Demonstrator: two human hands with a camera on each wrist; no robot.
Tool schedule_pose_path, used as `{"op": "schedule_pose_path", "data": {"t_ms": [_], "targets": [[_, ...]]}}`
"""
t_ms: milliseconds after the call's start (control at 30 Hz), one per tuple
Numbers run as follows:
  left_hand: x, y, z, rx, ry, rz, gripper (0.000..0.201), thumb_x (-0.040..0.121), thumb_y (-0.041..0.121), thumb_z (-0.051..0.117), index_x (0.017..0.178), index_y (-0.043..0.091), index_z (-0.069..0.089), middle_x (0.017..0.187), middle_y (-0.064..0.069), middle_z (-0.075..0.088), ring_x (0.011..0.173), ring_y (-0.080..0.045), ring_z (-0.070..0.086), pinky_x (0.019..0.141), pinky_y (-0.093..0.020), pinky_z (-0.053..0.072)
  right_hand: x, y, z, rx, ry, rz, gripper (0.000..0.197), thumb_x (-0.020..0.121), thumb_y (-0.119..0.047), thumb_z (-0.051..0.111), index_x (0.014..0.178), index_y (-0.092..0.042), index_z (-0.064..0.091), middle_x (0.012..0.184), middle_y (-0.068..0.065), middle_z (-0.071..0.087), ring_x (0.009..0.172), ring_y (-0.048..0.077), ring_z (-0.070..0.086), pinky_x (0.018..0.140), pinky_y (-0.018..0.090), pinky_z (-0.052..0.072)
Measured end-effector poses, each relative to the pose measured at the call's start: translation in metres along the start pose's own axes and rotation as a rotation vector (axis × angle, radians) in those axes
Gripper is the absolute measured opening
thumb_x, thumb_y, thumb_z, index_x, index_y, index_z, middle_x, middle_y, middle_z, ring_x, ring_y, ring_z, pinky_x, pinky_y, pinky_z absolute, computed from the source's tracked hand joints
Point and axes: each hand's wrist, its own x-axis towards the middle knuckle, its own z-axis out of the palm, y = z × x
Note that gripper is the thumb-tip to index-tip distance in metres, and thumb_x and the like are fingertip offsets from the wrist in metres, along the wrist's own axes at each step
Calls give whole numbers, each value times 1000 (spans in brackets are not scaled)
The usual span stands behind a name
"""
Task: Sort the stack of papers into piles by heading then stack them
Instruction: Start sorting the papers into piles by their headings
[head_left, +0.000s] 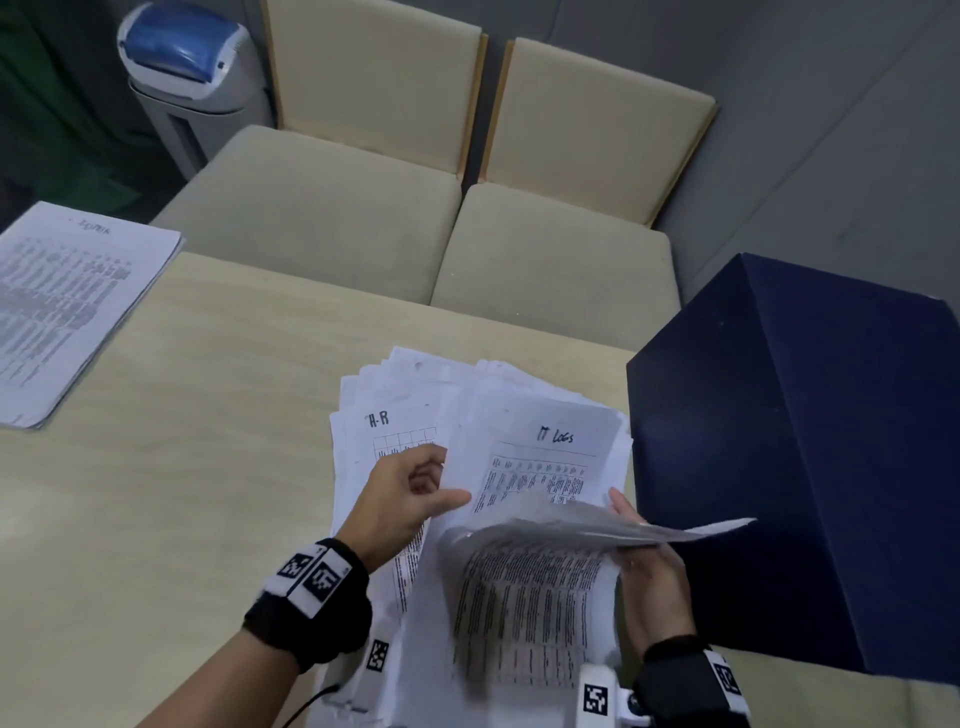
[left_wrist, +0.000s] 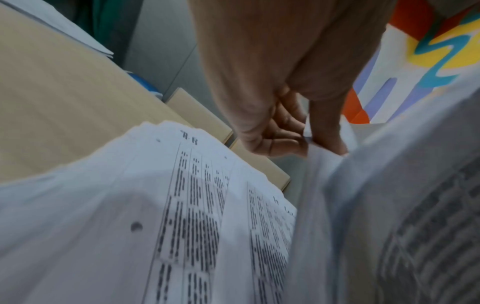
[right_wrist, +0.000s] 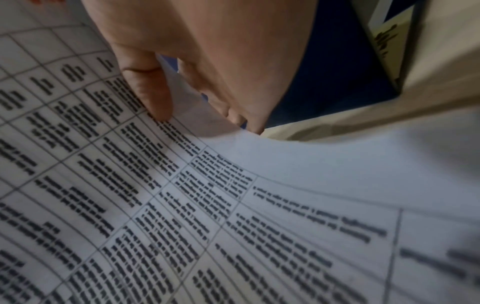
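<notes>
A fanned stack of printed papers (head_left: 415, 384) lies on the table in front of me. One exposed sheet is headed "H-R" (head_left: 384, 421), and one to its right is headed "IT Logs" (head_left: 556, 441). My left hand (head_left: 410, 499) pinches a sheet's left edge between thumb and fingers (left_wrist: 324, 133), beside the "IT Logs" sheet. My right hand (head_left: 649, 571) grips a curled, lifted sheet (head_left: 535, 597) at its right side. Its thumb (right_wrist: 153, 92) is on the printed face and its fingers are underneath. A separate pile (head_left: 67, 312) with a handwritten heading lies at the table's far left.
A tall dark blue box (head_left: 805, 467) stands on the table (head_left: 208, 415) close to my right hand. Two beige chairs (head_left: 415, 208) stand beyond the far edge. A grey and blue bin (head_left: 187, 78) is behind them on the left.
</notes>
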Motion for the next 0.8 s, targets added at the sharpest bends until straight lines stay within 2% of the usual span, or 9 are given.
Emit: {"op": "schedule_pose_path", "data": {"t_ms": [67, 100, 167, 233, 333, 433, 633, 733, 800], "targets": [[-3, 6, -7, -51, -70, -18, 29, 73, 16, 86, 95, 3, 72, 88, -12, 73, 80, -23, 66, 77, -36, 52, 3, -3, 8, 29, 38, -8, 49, 80, 19, 38, 111, 0, 71, 106, 4, 75, 103, 8, 68, 91, 22, 51], [-4, 9, -9, -78, -90, -37, 32, 74, 13, 85, 100, 0, 72, 98, -15, 74, 89, -29, 71, 82, -40, 55, 5, -4, 12, 43, 58, -24, 51, 78, 22, 36, 90, -5, 77, 89, 1, 76, 86, 5, 70, 80, 17, 52], [-6, 15, -10, -107, -80, -49, 30, 77, 2, 80, 106, -2, 72, 103, -14, 75, 93, -27, 73, 79, -34, 58, 9, -3, 16, 59, 123, -42, 58, 77, 27, 34, 52, -11, 69, 58, -5, 65, 57, 5, 61, 64, 16, 49], [-6, 17, -10, -131, -22, -36, 25, 78, -1, 76, 103, 0, 73, 100, -10, 77, 87, -19, 74, 71, -26, 56, 12, 0, 17, 42, 171, -55, 59, 78, 29, 36, 43, -12, 62, 49, -4, 58, 50, 6, 56, 60, 18, 48], [-5, 12, -13, -162, 67, -17, 15, 84, 3, 71, 100, 3, 73, 98, -4, 77, 83, -11, 72, 68, -19, 53, 12, 3, 18, -31, 169, -83, 54, 78, 31, 39, 52, -9, 65, 51, -5, 63, 54, 6, 60, 56, 12, 50], [-8, 8, -13, -153, 56, -16, 18, 87, 6, 68, 105, 4, 72, 103, -3, 77, 91, -12, 72, 74, -19, 53, 8, 0, 20, 7, 96, -45, 35, 81, 28, 40, 83, 1, 62, 63, -2, 71, 62, 6, 67, 58, 13, 52], [-9, 2, -16, -144, 13, -46, 21, 81, 11, 73, 99, 0, 74, 99, -7, 77, 87, -16, 73, 73, -24, 56, 0, -1, 20, -182, -155, 8, 32, 87, 5, 65, 116, -7, 63, 108, 14, 74, 103, 25, 69, 94, 36, 52], [-7, -3, -20, -154, 83, -52, 16, 90, 16, 68, 86, 3, 74, 90, -6, 76, 77, -16, 69, 65, -25, 53, -4, -4, 15, -244, -185, 63, 44, 73, -21, 84, 114, -10, 70, 111, 11, 75, 106, 27, 70, 92, 40, 52], [-5, -10, -27, -176, 140, -69, 40, 94, 34, 64, 78, -2, 67, 81, -8, 70, 72, -19, 61, 68, -30, 47, -8, -3, 12, -238, -155, 50, 37, 77, -19, 79, 111, -7, 72, 109, 8, 76, 106, 23, 70, 92, 35, 52]]}}
